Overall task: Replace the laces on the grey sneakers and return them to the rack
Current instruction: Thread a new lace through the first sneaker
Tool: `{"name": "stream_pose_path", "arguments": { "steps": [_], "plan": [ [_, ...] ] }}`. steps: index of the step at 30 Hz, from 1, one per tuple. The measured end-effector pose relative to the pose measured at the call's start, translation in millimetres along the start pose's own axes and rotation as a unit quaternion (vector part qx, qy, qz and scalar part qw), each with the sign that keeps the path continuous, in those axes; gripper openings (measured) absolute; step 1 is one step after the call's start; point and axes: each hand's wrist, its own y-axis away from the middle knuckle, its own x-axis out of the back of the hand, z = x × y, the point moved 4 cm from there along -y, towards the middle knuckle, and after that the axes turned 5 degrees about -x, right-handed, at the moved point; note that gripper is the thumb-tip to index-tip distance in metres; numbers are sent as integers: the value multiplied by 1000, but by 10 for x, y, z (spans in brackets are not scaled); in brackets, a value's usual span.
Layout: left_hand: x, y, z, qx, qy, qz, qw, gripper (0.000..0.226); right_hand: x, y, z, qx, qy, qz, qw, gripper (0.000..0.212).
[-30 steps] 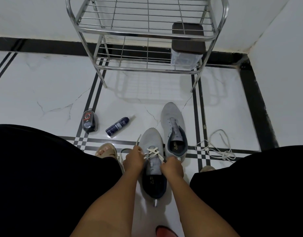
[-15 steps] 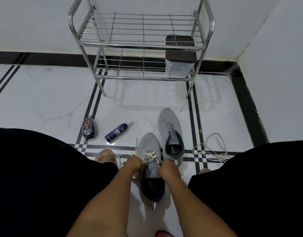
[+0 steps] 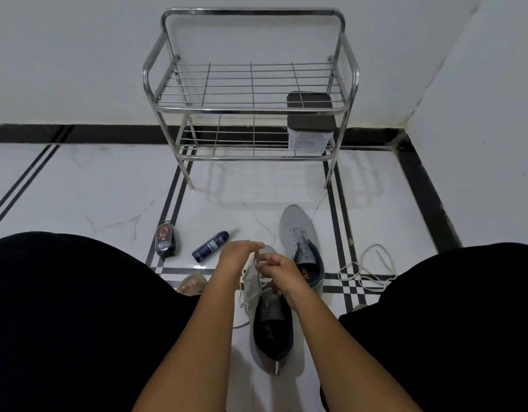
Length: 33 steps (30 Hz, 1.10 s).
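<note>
A: Standing against the wall, the rack [image 3: 251, 110] waits bare-shelved except for a lidded box [image 3: 311, 126], presumably to receive both shoes later.

B: And the sneakers?

A: The near sneaker [image 3: 271, 325] lies between the knees, within reach for lacing; the unlaced sneaker [image 3: 298, 242] sits just beyond, a loose lace [image 3: 367, 272] to its right.

B: The grip?

A: Left hand [image 3: 237, 257] and right hand [image 3: 279, 270] each pinch the white lace [image 3: 249, 288], held above the eyelets, likely for threading

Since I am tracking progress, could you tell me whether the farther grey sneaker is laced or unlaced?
Unlaced: the farther grey sneaker shows bare eyelets and an open tongue, and a loose lace lies on the floor to its right.
</note>
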Motion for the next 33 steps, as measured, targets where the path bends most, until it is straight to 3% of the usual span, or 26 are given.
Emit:
{"name": "stream_pose_path", "arguments": {
  "steps": [6, 12, 16, 18, 20, 23, 24, 25, 26, 27, 28, 30, 32, 33],
  "plan": [
    [-25, 98, -59, -22, 49, 9, 999, 22, -26, 2, 8, 30, -8, 33, 999, 19],
    [-29, 66, -84, -35, 54, 17, 998, 22, -59, 75, -39, 17, -3, 0, 1000, 22],
    [109, 79, -126, 20, 187, 106, 976, 17, 139, 110, -115, -25, 64, -18, 997, 16],
    [156, 111, -217, 78, 277, 143, 947, 29, 314, 144, -253, -18, 131, -17, 991, 19],
    [197, 136, -321, 118, 337, 165, 920, 41, 505, 125, -380, -33, 255, 6, 966, 25],
    [286, 123, -476, 156, 394, 229, 876, 40, 718, 93, -479, -81, 425, 73, 899, 63],
    [321, 129, -536, 161, 393, 252, 870, 40, 800, 103, -485, -102, 456, 112, 877, 60],
    [348, 122, -580, 170, 399, 263, 862, 44, 880, 147, -511, -119, 468, 157, 861, 44],
    [364, 111, -618, 172, 379, 261, 871, 50, 947, 210, -528, -140, 470, 195, 849, 22],
    [377, 56, -632, 171, 320, 248, 898, 53, 1000, 232, -521, -150, 473, 212, 842, 11],
    [367, 84, -620, 195, 287, 262, 900, 55, 996, 231, -527, -148, 477, 216, 839, 8],
    [419, -20, -703, 180, 50, 279, 942, 59, 872, 194, -534, -117, 488, 187, 845, 6],
    [399, -131, -730, 131, 75, 327, 933, 59, 682, 78, -484, -69, 486, 115, 864, 43],
    [338, -86, -671, 101, 24, 307, 946, 56, 592, 59, -477, -48, 472, 90, 875, 51]
  ]
}}
